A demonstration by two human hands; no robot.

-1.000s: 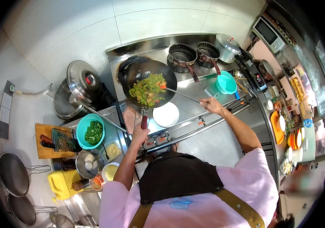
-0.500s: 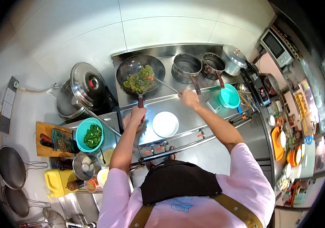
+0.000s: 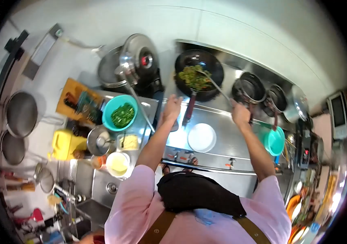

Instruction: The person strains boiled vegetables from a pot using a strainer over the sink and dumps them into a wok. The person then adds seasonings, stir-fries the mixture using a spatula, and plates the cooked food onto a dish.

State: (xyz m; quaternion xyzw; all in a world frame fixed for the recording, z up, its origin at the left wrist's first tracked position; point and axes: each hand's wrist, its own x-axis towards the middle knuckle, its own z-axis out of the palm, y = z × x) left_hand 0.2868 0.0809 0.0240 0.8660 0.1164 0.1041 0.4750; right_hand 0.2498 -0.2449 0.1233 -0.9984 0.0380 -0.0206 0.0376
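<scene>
A dark wok [image 3: 216,73] sits on the stove at the back, holding cooked green vegetables [image 3: 193,77]. Its reddish-brown handle [image 3: 190,106] points toward me, with no hand on it. Left of that handle, my left hand [image 3: 172,108] is off it, fingers apart, with nothing in it. My right hand [image 3: 240,112] grips the end of a long metal ladle [image 3: 218,87], whose head rests in the vegetables. A white plate [image 3: 202,137] lies on the steel counter between my forearms.
Two saucepans [image 3: 249,87] and a pressure cooker [image 3: 297,103] stand right of the wok. A teal bowl [image 3: 275,141] is at the right. On the left are a large lidded pot [image 3: 110,69], a teal bowl of chopped greens [image 3: 107,116], a yellow jug [image 3: 65,144] and a sink [image 3: 104,185].
My left hand has let go of the wok handle and moved left of it. My right hand still holds the ladle. The view has turned, shifting the scene to the right.
</scene>
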